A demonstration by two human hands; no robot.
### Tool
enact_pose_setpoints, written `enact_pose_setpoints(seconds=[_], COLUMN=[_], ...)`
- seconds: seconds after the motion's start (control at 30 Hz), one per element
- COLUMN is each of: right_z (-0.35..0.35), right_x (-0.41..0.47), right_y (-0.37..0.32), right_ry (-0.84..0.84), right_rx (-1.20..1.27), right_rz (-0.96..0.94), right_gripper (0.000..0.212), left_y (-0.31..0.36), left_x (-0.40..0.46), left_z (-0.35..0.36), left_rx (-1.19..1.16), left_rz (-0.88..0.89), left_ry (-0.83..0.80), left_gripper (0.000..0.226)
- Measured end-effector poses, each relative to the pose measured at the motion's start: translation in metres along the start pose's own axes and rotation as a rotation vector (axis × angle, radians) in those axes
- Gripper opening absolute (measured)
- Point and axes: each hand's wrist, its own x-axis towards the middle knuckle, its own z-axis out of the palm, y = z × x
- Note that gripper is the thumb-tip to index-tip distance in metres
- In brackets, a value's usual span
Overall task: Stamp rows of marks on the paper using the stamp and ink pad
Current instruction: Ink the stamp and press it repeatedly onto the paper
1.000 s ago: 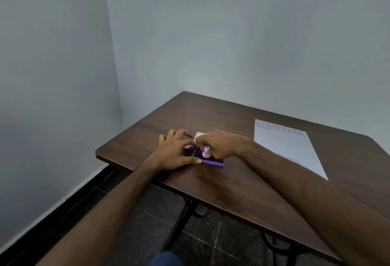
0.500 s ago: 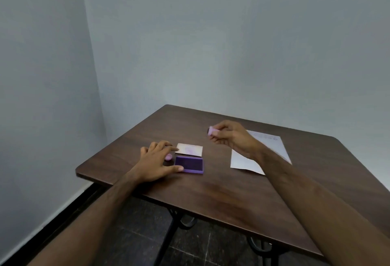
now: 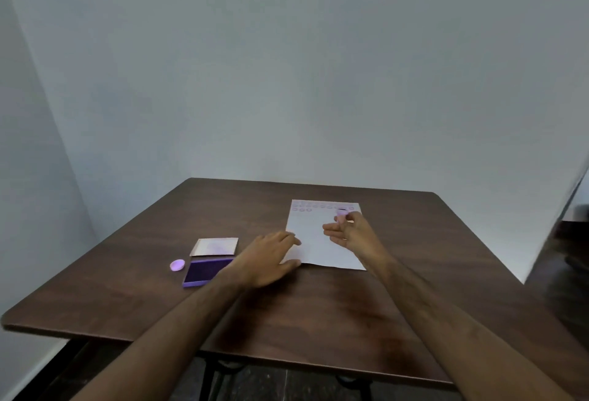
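A white sheet of paper (image 3: pixel 314 235) lies on the brown table (image 3: pixel 318 311), with rows of small round purple marks along its far edge. My right hand (image 3: pixel 350 233) hovers over the paper's right side and pinches a small pink stamp (image 3: pixel 341 215) by its fingertips, close to the marks. My left hand (image 3: pixel 271 260) rests flat with fingers spread at the paper's near left corner. The purple ink pad (image 3: pixel 204 272) lies open to the left of that hand.
The ink pad's pale lid (image 3: pixel 214 246) lies just behind the pad. A small round pink cap (image 3: pixel 177 264) sits left of the pad. Grey walls close in behind and to the left. The table's front edge is near me.
My right hand has carried the stamp from the ink pad rightward to the paper's far rows. My left hand let go of the pad and slid right onto the paper's corner.
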Motion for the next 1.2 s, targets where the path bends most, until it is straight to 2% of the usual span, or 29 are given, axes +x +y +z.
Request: enact_pose_setpoints(seconds=[0.07, 0.13, 0.2, 0.3, 0.43, 0.6, 0.67, 0.8, 0.93, 1.0, 1.1, 1.2], right_z=[-0.001, -0.002, -0.002, -0.003, -0.007, -0.02, -0.031, -0.06, -0.084, -0.094, -0.108, -0.11], right_x=[0.001, 0.003, 0.008, 0.016, 0.013, -0.007, -0.021, -0.056, -0.088, -0.1, -0.112, -0.117], right_y=[0.007, 0.013, 0.019, 0.025, 0.03, 0.03, 0.027, 0.02, 0.015, 0.011, 0.005, 0.001], right_ry=[0.022, 0.031, 0.015, -0.023, -0.04, -0.073, -0.137, -0.268, -0.399, -0.442, -0.484, -0.452], right_rx=[-0.3, -0.549, -0.656, -0.745, -0.798, -0.842, -0.814, -0.707, -0.609, -0.601, -0.616, -0.622], right_rz=[-0.107, -0.195, -0.215, -0.205, -0.202, -0.209, -0.211, -0.19, -0.208, -0.204, -0.189, -0.189], right_gripper=[0.028, 0.019, 0.01, 0.011, 0.012, 0.012, 0.008, 0.017, 0.024, 0.019, 0.012, 0.012], left_y=[0.005, 0.007, 0.009, 0.016, 0.034, 0.043, 0.036, 0.018, 0.011, 0.012, 0.014, 0.019], left_x=[0.012, 0.017, 0.016, 0.009, -0.002, -0.013, -0.016, -0.022, -0.027, -0.031, -0.038, -0.041], left_z=[0.008, 0.014, 0.02, 0.022, 0.021, 0.019, 0.016, 0.012, 0.015, 0.022, 0.026, 0.022], left_rx=[0.007, 0.015, 0.016, 0.049, 0.082, -0.079, -0.114, -0.165, -0.162, -0.151, -0.166, -0.151], left_rz=[-0.038, -0.063, -0.072, -0.045, 0.072, 0.197, 0.186, 0.096, 0.109, 0.169, 0.237, 0.284], left_ry=[-0.076, -0.112, -0.114, -0.08, -0.042, -0.026, 0.052, 0.166, 0.056, -0.007, -0.006, 0.008], left_gripper=[0.061, 0.065, 0.066, 0.067, 0.063, 0.053, 0.046, 0.038, 0.044, 0.046, 0.042, 0.042])
